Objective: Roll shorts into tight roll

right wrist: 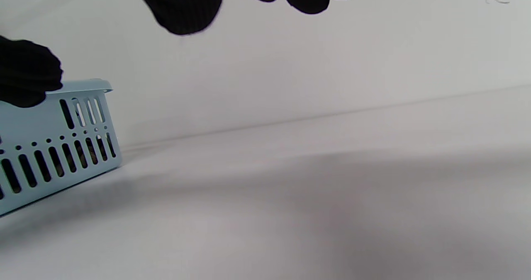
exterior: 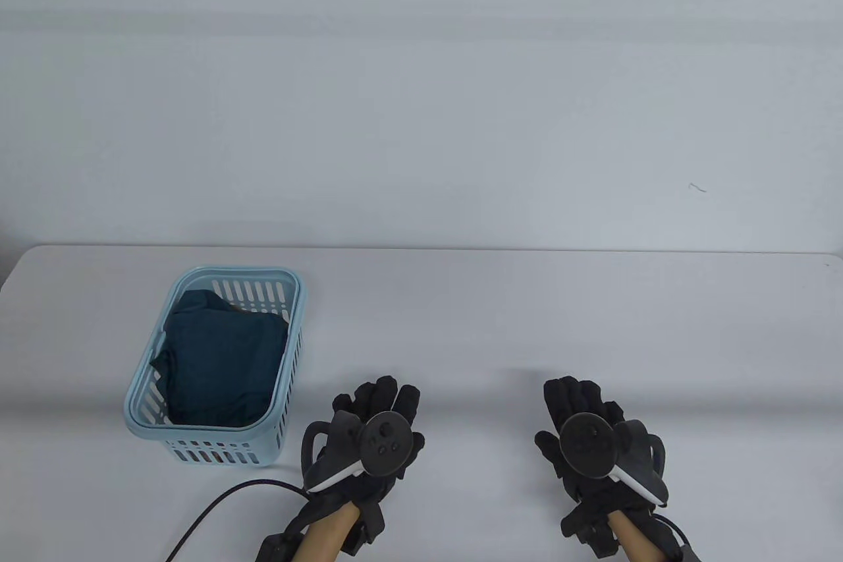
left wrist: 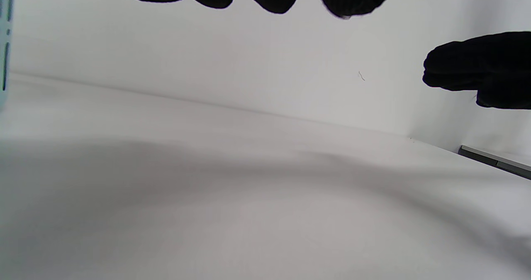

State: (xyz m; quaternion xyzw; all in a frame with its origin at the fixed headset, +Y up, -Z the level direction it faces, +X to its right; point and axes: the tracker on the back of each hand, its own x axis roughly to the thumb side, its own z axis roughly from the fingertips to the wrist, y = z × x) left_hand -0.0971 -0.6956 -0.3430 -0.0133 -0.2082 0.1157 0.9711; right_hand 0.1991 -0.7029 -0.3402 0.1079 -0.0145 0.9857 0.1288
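Fingers of left hand [exterior: 369,437] and right hand [exterior: 593,440] relaxed, holding nothing, lower frame. Shorts [exterior: 220,361], lower left in basket [exterior: 197,447], look soft, light; likely best pinched at an exposed edge.

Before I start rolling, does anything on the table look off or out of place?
Nothing stands out. The dark shorts lie bunched inside the light blue basket, which stands upright on the table. Left hand and right hand hover open, holding nothing.
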